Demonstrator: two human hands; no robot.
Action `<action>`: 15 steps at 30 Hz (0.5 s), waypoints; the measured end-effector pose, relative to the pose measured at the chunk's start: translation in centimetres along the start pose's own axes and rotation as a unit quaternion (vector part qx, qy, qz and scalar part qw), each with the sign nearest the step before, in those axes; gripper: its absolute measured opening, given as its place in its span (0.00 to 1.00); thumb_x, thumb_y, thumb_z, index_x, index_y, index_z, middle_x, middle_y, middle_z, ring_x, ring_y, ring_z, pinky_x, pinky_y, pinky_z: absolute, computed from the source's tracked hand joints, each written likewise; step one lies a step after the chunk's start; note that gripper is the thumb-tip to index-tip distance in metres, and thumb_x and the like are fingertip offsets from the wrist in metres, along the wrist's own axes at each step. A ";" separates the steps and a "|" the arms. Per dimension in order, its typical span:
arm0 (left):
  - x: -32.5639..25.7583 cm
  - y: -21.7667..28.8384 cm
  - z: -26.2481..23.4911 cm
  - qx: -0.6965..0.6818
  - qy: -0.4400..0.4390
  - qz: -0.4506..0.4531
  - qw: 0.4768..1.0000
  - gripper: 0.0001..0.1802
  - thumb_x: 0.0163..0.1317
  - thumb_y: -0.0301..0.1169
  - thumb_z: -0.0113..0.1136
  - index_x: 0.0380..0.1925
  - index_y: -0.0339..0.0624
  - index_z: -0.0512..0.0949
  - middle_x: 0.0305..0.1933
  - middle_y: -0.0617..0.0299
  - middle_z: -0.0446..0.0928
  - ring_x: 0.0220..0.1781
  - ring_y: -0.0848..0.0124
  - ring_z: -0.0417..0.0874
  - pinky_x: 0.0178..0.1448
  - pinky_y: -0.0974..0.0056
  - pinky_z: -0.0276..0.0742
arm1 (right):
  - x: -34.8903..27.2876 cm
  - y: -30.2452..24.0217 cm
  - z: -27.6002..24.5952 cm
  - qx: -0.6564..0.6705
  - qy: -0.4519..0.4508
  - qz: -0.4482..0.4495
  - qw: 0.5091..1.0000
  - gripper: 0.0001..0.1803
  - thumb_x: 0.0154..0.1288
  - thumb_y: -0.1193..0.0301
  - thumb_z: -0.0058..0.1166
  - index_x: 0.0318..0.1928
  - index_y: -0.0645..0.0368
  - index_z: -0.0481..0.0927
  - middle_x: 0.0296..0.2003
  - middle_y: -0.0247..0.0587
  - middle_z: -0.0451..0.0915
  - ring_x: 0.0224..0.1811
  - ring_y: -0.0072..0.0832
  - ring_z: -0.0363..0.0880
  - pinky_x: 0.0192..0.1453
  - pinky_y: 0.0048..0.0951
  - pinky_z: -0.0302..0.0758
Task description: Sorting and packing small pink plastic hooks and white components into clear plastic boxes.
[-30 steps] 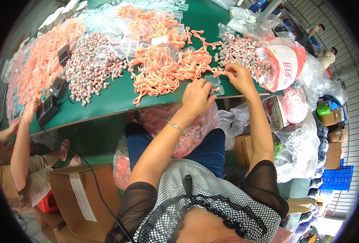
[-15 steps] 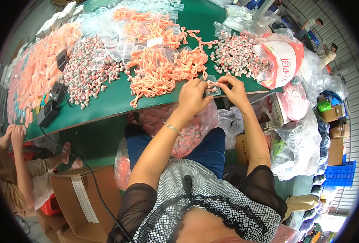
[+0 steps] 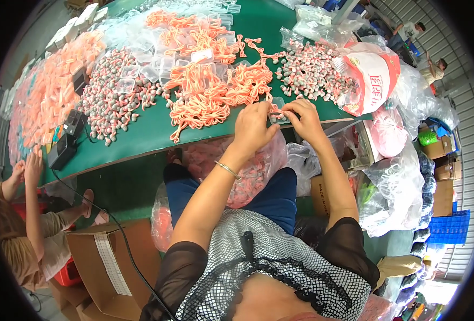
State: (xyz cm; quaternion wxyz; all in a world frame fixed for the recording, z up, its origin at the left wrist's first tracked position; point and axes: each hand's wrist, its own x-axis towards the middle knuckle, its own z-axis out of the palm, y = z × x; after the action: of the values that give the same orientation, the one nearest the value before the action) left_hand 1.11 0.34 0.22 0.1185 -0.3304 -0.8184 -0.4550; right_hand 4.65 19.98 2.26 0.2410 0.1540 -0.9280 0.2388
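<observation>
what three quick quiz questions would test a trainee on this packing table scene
1. True or false: both of the person's hands, left hand and right hand, meet at the near edge of the green table.
2. Which pile lies just beyond the left hand? A) orange cords B) blue boxes C) metal screws
3. What does the person wear on the left wrist?

Key
1. True; the fingers pinch a small clear bag between them.
2. A, the orange cords.
3. A thin bracelet.
</observation>
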 end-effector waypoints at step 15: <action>0.0 -0.6 0.5 0.018 -0.005 0.022 1.000 0.24 0.46 0.36 0.72 0.45 0.42 0.79 0.38 0.56 0.75 0.45 0.55 0.78 0.49 0.53 0.74 | -0.6 -2.3 -0.4 -0.138 0.001 -0.067 0.988 0.06 0.58 0.74 0.60 0.37 0.55 0.83 0.34 0.36 0.78 0.43 0.36 0.76 0.53 0.40 0.68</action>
State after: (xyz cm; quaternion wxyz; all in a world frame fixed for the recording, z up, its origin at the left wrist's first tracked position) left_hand 0.83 0.52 -0.45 0.1300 -0.3486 -0.8194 -0.4361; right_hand 6.24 18.33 3.13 0.2766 0.1803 -0.9394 0.0921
